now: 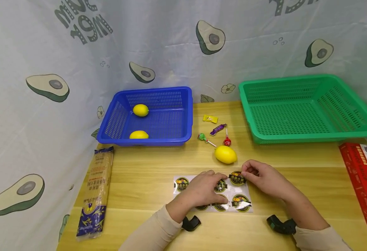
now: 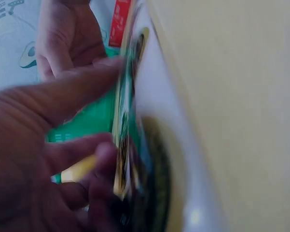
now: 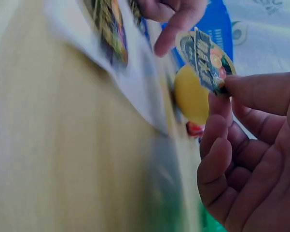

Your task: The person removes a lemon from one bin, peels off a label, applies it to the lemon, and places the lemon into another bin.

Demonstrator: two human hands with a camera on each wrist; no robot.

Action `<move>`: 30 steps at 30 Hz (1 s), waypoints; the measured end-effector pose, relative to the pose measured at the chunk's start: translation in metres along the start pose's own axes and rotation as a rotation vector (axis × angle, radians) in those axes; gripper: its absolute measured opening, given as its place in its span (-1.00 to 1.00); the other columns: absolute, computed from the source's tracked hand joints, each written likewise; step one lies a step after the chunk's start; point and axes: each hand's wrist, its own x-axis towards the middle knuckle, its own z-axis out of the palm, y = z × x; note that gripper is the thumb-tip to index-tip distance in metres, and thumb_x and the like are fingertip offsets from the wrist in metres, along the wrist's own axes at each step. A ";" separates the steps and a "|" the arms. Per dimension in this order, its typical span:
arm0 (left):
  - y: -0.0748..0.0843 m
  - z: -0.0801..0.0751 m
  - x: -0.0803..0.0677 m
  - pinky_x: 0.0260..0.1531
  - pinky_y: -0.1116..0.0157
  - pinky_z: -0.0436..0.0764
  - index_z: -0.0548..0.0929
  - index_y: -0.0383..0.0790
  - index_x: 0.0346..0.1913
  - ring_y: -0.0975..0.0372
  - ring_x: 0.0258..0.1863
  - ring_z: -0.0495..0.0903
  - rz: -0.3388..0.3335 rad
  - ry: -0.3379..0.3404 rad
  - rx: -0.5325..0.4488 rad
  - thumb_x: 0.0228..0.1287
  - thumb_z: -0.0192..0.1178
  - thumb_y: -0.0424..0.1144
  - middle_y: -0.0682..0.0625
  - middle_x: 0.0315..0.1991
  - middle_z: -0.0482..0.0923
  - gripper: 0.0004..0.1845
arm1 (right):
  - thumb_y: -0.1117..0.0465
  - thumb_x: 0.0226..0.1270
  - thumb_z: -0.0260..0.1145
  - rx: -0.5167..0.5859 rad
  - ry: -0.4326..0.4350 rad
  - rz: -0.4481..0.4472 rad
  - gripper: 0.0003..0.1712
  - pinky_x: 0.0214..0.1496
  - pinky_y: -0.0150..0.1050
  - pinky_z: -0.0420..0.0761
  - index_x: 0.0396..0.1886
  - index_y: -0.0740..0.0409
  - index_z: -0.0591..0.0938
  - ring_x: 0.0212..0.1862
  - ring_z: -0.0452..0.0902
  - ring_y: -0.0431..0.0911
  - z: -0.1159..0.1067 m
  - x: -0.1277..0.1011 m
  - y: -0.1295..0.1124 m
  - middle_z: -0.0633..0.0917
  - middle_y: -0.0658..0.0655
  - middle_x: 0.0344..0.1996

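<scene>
The left hand (image 1: 203, 191) lies fingers-down on the sticker sheet (image 1: 211, 193), pinning it to the table (image 1: 145, 181). Just beside it the right hand (image 1: 263, 178) has its grip closed on one round sticker (image 1: 237, 178), pinched between thumb and fingertip and lifted off the sheet, as the right wrist view shows. Several stickers remain on the sheet. Just beyond the grip lies a bare lemon (image 1: 225, 154), seemingly unlabelled. Farther off, two lemons (image 1: 140, 110) sit in the blue basket (image 1: 186, 104); the green basket (image 1: 249, 104) holds nothing.
</scene>
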 end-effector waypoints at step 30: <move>0.004 -0.001 0.004 -0.47 0.47 0.51 0.69 -0.20 -0.23 0.44 -0.51 0.54 -0.134 0.272 -0.826 0.36 0.30 -0.15 0.07 -0.39 0.68 -0.84 | 0.12 0.53 0.27 0.065 0.163 -0.017 -0.81 -0.20 -0.39 0.61 -0.14 0.16 0.64 -0.18 0.60 -0.13 0.002 0.008 -0.019 0.70 0.14 -0.17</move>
